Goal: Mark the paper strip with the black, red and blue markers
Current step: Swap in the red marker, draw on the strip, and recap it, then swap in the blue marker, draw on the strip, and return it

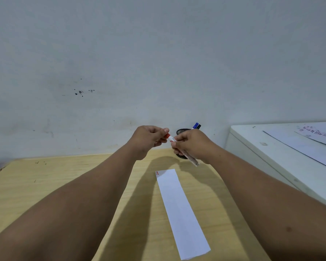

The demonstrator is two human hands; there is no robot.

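The left hand pinches the red cap. The right hand is wrapped around the red marker. Both are up above the paper strip, which lies flat on the surface with a small red mark at its far end. I think the cap is going on, so push straight until it is snug.

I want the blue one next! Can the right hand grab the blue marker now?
Probably not yet: the right hand is holding the red marker. The blue marker stands just behind it in the holder, nothing between.
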